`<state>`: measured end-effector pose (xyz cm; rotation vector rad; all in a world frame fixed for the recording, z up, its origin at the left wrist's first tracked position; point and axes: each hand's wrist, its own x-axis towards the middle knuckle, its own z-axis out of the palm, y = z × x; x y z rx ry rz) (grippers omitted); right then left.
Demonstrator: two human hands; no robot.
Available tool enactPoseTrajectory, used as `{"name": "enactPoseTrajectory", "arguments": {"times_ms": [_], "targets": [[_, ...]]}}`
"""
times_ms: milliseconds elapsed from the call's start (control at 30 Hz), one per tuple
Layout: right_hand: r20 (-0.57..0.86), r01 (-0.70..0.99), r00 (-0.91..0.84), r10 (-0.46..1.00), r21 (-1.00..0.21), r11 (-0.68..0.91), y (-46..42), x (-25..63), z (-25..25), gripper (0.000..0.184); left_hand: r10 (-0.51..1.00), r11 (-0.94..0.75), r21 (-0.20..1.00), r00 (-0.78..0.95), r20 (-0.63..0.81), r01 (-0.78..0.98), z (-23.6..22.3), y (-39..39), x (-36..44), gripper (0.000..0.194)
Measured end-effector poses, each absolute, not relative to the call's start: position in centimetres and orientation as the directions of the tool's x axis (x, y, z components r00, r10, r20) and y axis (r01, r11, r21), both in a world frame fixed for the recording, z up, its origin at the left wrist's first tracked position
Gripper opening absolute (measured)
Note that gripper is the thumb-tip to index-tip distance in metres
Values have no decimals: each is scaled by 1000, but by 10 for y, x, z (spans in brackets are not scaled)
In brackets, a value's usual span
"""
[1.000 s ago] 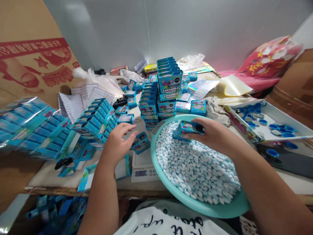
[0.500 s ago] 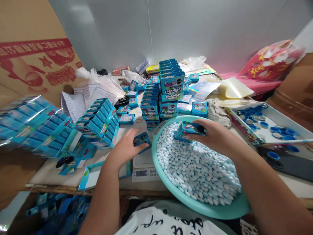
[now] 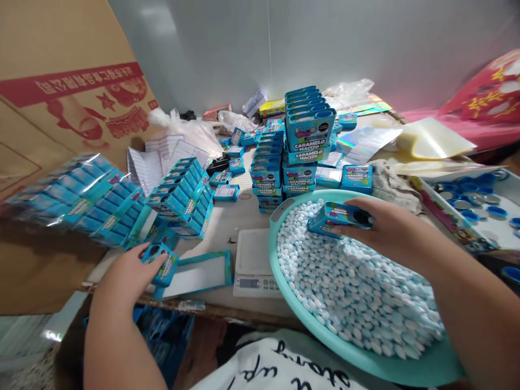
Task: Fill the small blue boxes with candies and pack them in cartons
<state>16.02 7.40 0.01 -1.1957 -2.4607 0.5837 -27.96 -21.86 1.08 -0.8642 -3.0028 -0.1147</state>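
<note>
My left hand [image 3: 134, 268] is closed on a small blue candy box [image 3: 165, 265], just above the left end of a shallow blue display tray [image 3: 199, 273]. Another blue candy box [image 3: 331, 216] is gripped in my right hand [image 3: 377, 225], with its far end down among the candies. These are many small white and pale-blue candies [image 3: 349, 292] in a wide turquoise basin [image 3: 292, 303]. Between the tray and the basin sits a white digital scale [image 3: 252, 254] with a bare plate.
Stacked trays of upright candy boxes [image 3: 311, 132] stand behind the basin; more filled trays [image 3: 174, 195] and a plastic-wrapped pack [image 3: 85, 200] are at left. A white tray of blue caps [image 3: 483, 200] lies right. A big carton [image 3: 77, 108] stands at the back left.
My left hand has carried its candy box left, from over the scale to the display tray. My right hand still holds its box in the candies. The view has shifted a little.
</note>
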Motion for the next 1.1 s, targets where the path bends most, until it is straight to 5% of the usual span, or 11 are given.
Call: {"name": "enactPoseTrajectory", "arguments": {"times_ms": [267, 567, 667, 833, 967, 1100], "targets": [[180, 639, -579, 795, -505, 580, 76, 159, -7, 45, 476, 872, 136, -880, -5, 471, 1, -245, -278, 80], [104, 678, -561, 821, -511, 528, 75, 159, -2, 42, 546, 836, 22, -835, 70, 548, -18, -236, -249, 73], [118, 673, -563, 818, -510, 536, 75, 159, -5, 40, 489, 850, 130, -857, 164, 510, -29, -236, -238, 75], [154, 651, -563, 812, -523, 550, 77, 158, -8, 44, 232, 814, 487, -946, 226, 317, -49, -245, -226, 118], [130, 679, -544, 829, -511, 526, 77, 160, -5, 48, 220, 849, 494, -975, -10, 186, -71, -254, -233, 89], [231, 669, -492, 839, -517, 535, 69, 161, 4, 53, 182, 867, 475, -983, -13, 154, -85, -258, -241, 68]]}}
